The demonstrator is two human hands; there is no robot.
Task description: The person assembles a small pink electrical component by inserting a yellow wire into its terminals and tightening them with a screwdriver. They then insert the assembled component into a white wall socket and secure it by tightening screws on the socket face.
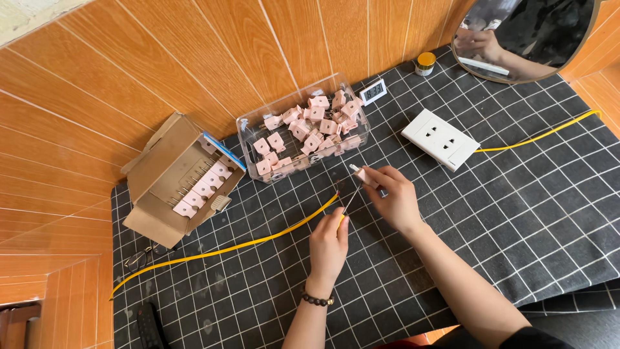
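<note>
Far left, bottom edge: dark remote-like object [150, 325], cut off by the frame, can't identify it properly. Just above it, a pair of glasses [143, 257], half tucked under the cardboard box [169, 169], dark on dark cloth, hard to make out. Box lies open on its side, with a row of pink parts on metal pins inside; can't tell how deep the row goes.

Yellow cable [226, 249] runs from the left edge of the table [529, 220] (black cloth, white grid) up to the hands. Stripped end sits near the middle of the table, just in front of the clear plastic tub [303, 126] of loose pink plugs.

Left hand [328, 244]: fingers closed on the cable near its end, beaded bracelet on the wrist. The wire tips past the fingers are tiny and can't be counted.

Right hand [394, 197]: fingers pinched on a small pale plug part [363, 174] beside the cable end. Whether the wires touch it, can't tell. Thin dark line between the hands may be a tool or a wire; unclear.

Behind the tub: small digital display [373, 91]. Then a yellow-lidded jar [425, 63] and a white socket plate [441, 138] with a second yellow lead [542, 134] going right. Top right: round mirror [523, 35], cropped, with a blurred reflection.
</note>
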